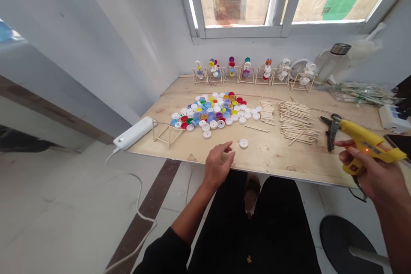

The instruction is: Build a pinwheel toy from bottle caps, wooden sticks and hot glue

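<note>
While the right hand [378, 173] is closed around the handle of the yellow glue gun [361, 135], above the right part of the wooden table [263, 154], the left hand [218, 163] is at the near edge, its fingers bent, with a narrow gap between thumb and index finger. One white cap [243, 143] lies just beside it, apart from the colourful pile of caps [210, 115]. Wooden sticks [296, 124] lie between this pile and the dark pliers [332, 132].
</note>
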Demonstrator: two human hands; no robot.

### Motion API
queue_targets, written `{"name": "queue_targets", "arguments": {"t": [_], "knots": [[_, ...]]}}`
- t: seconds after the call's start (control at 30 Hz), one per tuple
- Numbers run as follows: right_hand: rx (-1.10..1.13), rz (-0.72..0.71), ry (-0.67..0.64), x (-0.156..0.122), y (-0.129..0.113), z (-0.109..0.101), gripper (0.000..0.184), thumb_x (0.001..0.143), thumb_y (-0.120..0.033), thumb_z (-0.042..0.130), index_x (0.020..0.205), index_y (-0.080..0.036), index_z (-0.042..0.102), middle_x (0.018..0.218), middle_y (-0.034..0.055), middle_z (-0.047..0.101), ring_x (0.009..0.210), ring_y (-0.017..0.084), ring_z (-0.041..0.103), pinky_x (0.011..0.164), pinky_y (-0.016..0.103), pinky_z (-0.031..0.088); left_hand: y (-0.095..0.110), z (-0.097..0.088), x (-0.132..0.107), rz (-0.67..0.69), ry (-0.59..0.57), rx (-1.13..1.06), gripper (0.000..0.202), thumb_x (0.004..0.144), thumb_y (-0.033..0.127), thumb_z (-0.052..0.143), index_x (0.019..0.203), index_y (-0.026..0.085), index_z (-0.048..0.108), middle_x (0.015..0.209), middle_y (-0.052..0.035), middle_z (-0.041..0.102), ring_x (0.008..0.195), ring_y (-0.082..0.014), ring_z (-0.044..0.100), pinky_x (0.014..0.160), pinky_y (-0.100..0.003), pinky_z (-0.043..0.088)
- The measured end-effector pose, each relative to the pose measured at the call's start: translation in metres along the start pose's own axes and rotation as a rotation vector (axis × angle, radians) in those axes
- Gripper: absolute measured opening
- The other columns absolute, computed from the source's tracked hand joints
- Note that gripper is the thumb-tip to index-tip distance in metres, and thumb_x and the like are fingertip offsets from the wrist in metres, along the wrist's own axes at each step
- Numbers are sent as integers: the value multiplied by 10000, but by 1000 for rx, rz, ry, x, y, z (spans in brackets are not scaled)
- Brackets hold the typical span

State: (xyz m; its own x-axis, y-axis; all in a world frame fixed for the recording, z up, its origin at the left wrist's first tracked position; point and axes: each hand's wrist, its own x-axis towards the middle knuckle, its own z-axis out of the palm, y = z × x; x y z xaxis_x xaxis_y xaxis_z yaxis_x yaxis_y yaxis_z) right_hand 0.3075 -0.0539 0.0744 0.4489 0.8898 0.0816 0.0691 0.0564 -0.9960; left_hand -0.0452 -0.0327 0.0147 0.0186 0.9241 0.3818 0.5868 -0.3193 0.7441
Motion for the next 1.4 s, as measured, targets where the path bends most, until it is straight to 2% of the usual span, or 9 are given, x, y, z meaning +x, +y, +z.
{"name": "queue_targets", "arguments": {"t": [0.13,0.23,0.33,0.63,0.83,0.97,1.17,1.4], "knots": [[-1,125,-283,-27,8,42,314,663,-374,741,909,-202,650,957,56,643,643,107,522,576,241,440,-3,21,27,55,-164,200,363,775,265,627,1134,227,592,945,-48,671,943,-221,598,860,-379,440],[-158,177,-452,-37,22,66,371,714,-473,686,946,-183,670,909,63,646,691,134,535,629,261,460,-4,33,37,54,-181,318,363,747,312,667,1097,228,619,964,-60,651,968,-246,563,879,-407,402],[-257,217,-529,-39,32,81,429,725,-533,654,960,-175,684,897,63,650,739,153,548,678,275,467,-4,40,41,59,-180,361,336,747,337,670,1064,231,641,969,-61,636,968,-251,544,880,-415,383],[-173,240,-465,-39,34,91,463,693,-539,687,941,-148,672,949,93,664,706,143,565,653,275,502,-7,41,39,95,-152,315,227,745,286,655,964,228,657,925,-52,642,936,-239,550,893,-414,371],[-226,220,-440,-44,36,92,476,697,-562,671,965,-169,686,975,87,662,779,172,594,731,312,530,-7,34,37,48,-93,122,175,739,235,653,910,215,624,875,-19,685,899,-204,597,889,-382,400],[-260,219,-442,-45,37,91,459,720,-557,648,973,-176,686,961,71,659,815,182,597,776,321,515,-6,31,37,42,-90,32,160,732,207,661,883,225,610,930,-3,697,934,-190,607,919,-373,401],[-311,201,-463,-44,40,89,459,729,-568,631,984,-192,694,970,58,664,858,199,603,817,331,501,-4,30,39,34,-140,56,157,730,195,665,872,237,612,967,-10,696,1006,-207,594,973,-392,381],[-332,134,-497,-45,39,89,488,744,-584,604,1005,-183,697,979,74,677,891,233,608,822,355,500,-7,32,38,34,-139,98,165,727,192,664,882,228,621,969,-22,692,1027,-215,583,981,-405,380]]}}
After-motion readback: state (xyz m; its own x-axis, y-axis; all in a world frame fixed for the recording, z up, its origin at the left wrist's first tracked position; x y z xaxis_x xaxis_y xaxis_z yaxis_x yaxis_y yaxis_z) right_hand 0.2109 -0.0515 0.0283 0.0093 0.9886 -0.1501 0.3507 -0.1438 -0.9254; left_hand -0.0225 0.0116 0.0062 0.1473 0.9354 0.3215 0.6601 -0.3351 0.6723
